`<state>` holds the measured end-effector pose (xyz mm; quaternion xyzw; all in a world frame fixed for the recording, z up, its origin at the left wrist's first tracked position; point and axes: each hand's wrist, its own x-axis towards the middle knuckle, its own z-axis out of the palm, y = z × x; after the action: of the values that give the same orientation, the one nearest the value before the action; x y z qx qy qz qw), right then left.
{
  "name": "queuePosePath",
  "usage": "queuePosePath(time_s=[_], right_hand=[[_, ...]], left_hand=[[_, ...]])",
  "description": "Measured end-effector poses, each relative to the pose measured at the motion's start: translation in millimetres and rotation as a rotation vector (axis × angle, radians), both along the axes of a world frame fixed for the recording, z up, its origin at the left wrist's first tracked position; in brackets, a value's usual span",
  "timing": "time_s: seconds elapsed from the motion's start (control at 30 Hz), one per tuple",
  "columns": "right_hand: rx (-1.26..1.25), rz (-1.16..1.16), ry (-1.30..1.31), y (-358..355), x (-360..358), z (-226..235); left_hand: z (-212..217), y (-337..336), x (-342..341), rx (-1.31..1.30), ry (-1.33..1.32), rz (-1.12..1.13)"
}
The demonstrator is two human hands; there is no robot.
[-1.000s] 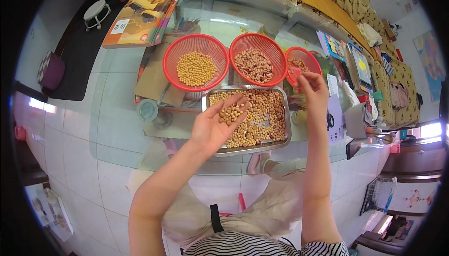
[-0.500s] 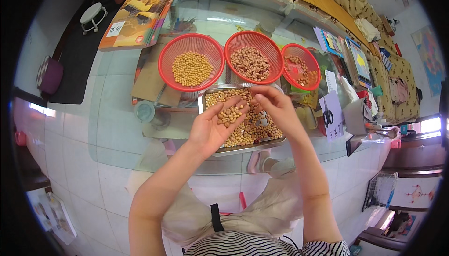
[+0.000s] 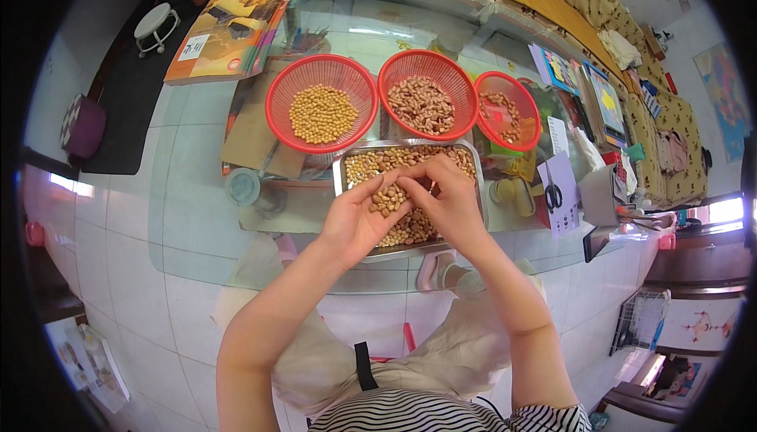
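My left hand (image 3: 345, 225) is palm up, fingers curled around a small heap of tan beans (image 3: 387, 200). Over that heap my right hand (image 3: 449, 201) bends in with thumb and forefinger closed at the palm's edge; anything between those fingertips is hidden. Both hands are above a rectangular metal tray (image 3: 392, 254) of mixed yellow, tan and dark beans. Behind the tray stand three red mesh baskets. Yellow soybeans (image 3: 323, 114) fill part of the left one, speckled pinkish-brown beans (image 3: 422, 106) the middle one, and a few brownish beans (image 3: 511, 124) the smaller right one.
Everything stands on a glass table. Stacked books (image 3: 229, 33) lie at its far left, and a lidded jar (image 3: 244, 187) is left of the tray. To the right are black-handled scissors (image 3: 554, 195), a yellowish container (image 3: 522, 195) and a grey box (image 3: 601, 195).
My right hand has moved left and down from above the tray onto the beans in my left palm. My left fingers have curled in more.
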<state>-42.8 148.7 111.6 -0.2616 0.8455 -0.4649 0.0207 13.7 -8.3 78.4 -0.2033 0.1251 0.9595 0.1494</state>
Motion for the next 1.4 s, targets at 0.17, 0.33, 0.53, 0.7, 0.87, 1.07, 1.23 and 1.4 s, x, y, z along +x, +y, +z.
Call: queuePosePath(time_s=[0.17,0.33,0.53,0.7,0.87,1.07,1.23,1.4], right_hand=[[-0.167,-0.201,-0.429,7,-20,2],[-0.525,-0.239,-0.361,20,-45,-1],[-0.046,0.038,-0.140,18,-23,17],[0.104,0.184,0.130,9,-7,11],[0.131,0.177,0.103,7,-4,15],[-0.061,0.008,-0.197,6,-10,16],[0.056,0.139,-0.029,11,-15,21],[0.080,0.158,-0.043,10,-9,13]], left_hand=[[4,-2,-3,0.048,0.080,0.001],[3,-3,-4,0.084,0.112,-0.002],[-3,-5,-3,0.069,0.114,-0.009],[-3,-5,-3,0.050,0.108,-0.006],[-2,-5,-3,0.022,0.105,0.004],[0,-5,-4,0.062,0.148,-0.015],[-3,-4,-3,0.037,0.110,0.000],[-3,-4,-3,0.026,0.108,0.004]])
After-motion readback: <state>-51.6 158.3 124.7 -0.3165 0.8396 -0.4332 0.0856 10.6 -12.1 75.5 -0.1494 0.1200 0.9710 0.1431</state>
